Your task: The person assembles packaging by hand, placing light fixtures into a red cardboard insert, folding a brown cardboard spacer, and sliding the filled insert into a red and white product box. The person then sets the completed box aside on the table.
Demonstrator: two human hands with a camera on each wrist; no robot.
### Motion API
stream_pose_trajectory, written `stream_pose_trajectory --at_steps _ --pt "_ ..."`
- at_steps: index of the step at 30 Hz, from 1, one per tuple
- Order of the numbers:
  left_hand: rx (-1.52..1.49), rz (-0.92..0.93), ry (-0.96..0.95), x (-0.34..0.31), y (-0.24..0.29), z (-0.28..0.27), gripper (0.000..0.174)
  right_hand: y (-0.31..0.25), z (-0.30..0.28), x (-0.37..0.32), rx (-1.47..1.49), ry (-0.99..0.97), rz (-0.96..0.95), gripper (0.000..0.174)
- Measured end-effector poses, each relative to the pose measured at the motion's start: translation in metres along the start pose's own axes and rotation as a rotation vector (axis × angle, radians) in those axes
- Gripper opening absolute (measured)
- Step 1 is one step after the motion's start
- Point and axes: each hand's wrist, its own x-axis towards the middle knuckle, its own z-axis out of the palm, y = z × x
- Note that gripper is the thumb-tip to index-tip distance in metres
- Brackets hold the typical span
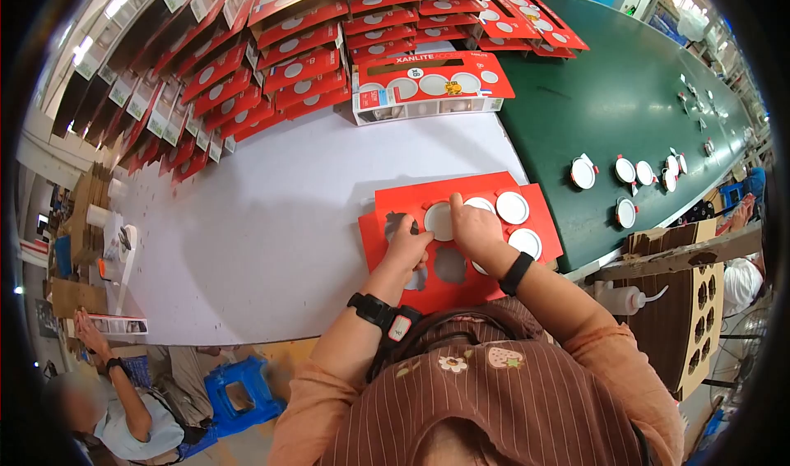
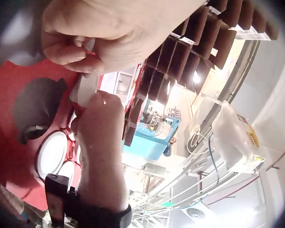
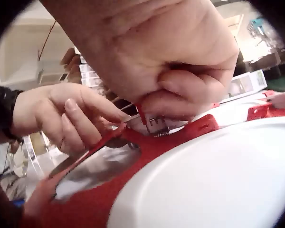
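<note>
A red cardboard insert point(image 1: 527, 199) with round holes lies at the table's front edge, several white round downlights point(image 1: 513, 208) seated in it. Both hands work at one downlight point(image 1: 439, 221) in the back row. My right hand point(image 1: 480, 232) grips its far right side with curled fingers; a small metal spring point(image 3: 160, 132) and red clip show under them in the right wrist view. From the left, my left hand point(image 1: 405, 252) pinches the same downlight's near edge, thumb on the rim. Its other fingers curl by an unfilled hole point(image 3: 102, 168). The downlight's underside is largely hidden.
Beyond the insert stands a red-and-white printed box point(image 1: 432, 88), with stacked red cartons point(image 1: 304, 79) behind it. More loose downlights point(image 1: 625, 170) lie on the green surface point(image 1: 543, 137) to the right. Another person's hand point(image 1: 95, 334) holds a box at far left.
</note>
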Motion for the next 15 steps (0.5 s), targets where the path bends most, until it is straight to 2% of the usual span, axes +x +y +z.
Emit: stream_pose_trajectory --at_steps 3,5,8,11,15 --pt "-0.014 0.029 -0.06 0.003 0.003 -0.001 0.069 0.007 0.01 0.009 0.067 -0.012 0.051 0.02" --pt "0.086 0.043 -0.02 0.0 0.009 -0.001 0.064 0.014 0.022 0.014 0.139 -0.017 0.096 0.023" --pt "0.177 0.038 0.053 -0.006 0.013 0.005 0.06 0.013 0.026 0.009 0.237 0.082 0.094 0.024" --pt "0.12 0.009 -0.031 0.007 0.003 -0.002 0.061 -0.002 0.014 -0.001 0.133 0.066 0.084 0.024" --pt "0.067 0.016 -0.027 0.005 0.003 0.0 0.061 -0.002 -0.012 0.003 -0.082 -0.062 -0.039 0.021"
